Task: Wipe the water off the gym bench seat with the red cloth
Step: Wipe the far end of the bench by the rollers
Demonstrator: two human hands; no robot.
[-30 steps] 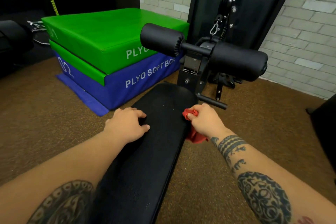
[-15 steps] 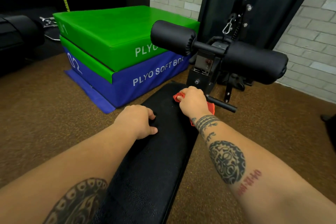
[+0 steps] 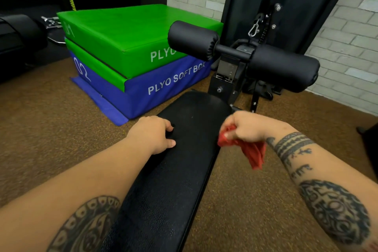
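While the right hand [image 3: 248,129] clenches the bunched red cloth [image 3: 248,150] at the seat's right edge, the left hand [image 3: 152,134] rests loosely bent on the black bench seat [image 3: 194,112], grasping nothing. Crumpled, with a tail hanging free, the cloth looks light and limp. It is probably best wadded by its middle and pressed flat.
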